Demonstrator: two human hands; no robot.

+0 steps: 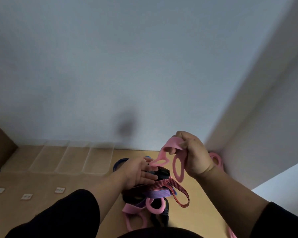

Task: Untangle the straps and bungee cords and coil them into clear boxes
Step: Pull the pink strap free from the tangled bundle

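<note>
Head view: still in the untangle step, nothing coiled or boxed yet. My right hand (194,157) is clamped on one end of a pink looped strap (176,164), lifted clear above the desk (41,200). My left hand (138,172) has fingers straight and relaxed, pressing against the top of the tangle (155,194), by a black buckle (163,173). The tangle sits near me, centre-right on the desk: pink loops, a red-black striped bungee cord (179,193), a purple strap, a blue one at the far side. More pink strap (217,160) lies far right by the wall.

Next move, my guess: hold the pile down with the left, draw the pink strap free with the right, watch it doesn't snag the buckle or the bungee.

Clear boxes (72,158) stand in a row at the far left of the desk against the wall, nothing visible in them. Three small tags (27,196) lie near left. Wooden desk top, plain pale wall, wall corner at right.
</note>
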